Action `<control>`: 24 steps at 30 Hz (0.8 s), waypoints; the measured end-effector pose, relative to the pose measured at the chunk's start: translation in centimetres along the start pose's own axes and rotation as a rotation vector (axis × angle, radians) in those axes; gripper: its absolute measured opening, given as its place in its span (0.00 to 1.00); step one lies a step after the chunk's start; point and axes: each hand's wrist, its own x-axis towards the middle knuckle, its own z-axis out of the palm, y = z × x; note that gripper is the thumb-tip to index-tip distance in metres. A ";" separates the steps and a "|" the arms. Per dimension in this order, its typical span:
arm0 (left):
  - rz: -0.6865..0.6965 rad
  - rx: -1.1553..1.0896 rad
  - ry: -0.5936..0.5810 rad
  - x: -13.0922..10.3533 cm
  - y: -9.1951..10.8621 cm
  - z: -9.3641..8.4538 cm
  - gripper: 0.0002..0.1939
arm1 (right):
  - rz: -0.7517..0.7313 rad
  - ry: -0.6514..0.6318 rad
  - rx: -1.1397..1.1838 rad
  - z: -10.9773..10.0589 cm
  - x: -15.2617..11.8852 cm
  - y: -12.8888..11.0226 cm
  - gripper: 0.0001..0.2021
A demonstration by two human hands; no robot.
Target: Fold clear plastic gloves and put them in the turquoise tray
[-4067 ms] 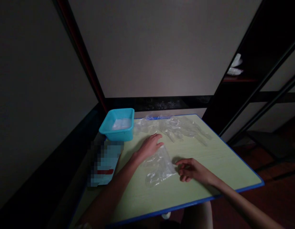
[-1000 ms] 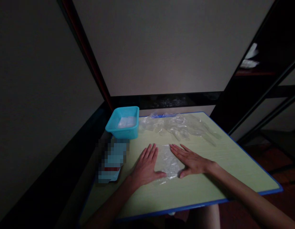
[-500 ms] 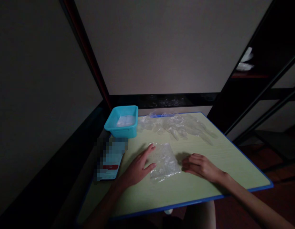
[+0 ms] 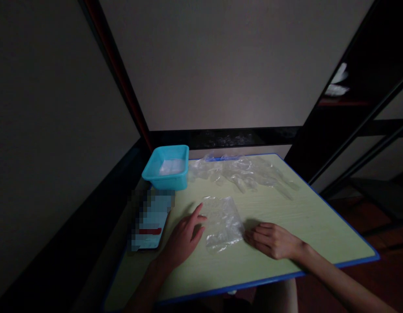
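A folded piece of clear, crinkled plastic lies flat on the table, roughly rectangular. My left hand is at its left side with fingers spread, the fingertips close to its edge; whether they touch it I cannot tell. At the lower right edge of the plastic rests my right hand, its fingers curled and pressed together. The right fingertips reach that edge, but anything under them is hidden. Behind both hands, more loose clear plastic with finger-like strips, resembling disposable gloves, is spread along the far side.
A turquoise plastic basin with something whitish inside stands at the far left corner. In front of it lies a phone, its screen partly pixelated. The pale table has a blue rim. A wall panel rises directly behind.
My left hand has drawn back slightly toward me and left along the plastic's edge. My right hand has slid slightly nearer to me, its fingertips now at the plastic's edge.
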 end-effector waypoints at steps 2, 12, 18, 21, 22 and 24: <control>0.006 0.003 0.004 0.0 -0.1 0.1 0.30 | -0.012 0.003 -0.009 0.0 -0.1 0.0 0.11; 0.020 -0.024 0.029 0.0 -0.3 0.4 0.30 | -0.046 -0.005 0.001 -0.4 0.0 0.5 0.14; 0.005 -0.036 0.021 0.0 -0.3 0.4 0.30 | -0.031 -0.049 -0.031 0.0 0.6 1.5 0.13; 0.003 -0.038 0.022 0.0 -0.3 0.4 0.30 | -0.011 -0.080 -0.024 0.6 1.1 2.2 0.13; -0.002 -0.038 0.023 0.0 -0.2 0.4 0.30 | -0.005 -0.092 -0.010 0.9 1.2 2.4 0.13; -0.013 -0.039 0.031 0.0 -0.1 0.3 0.29 | 0.004 -0.105 0.022 1.2 1.4 2.8 0.14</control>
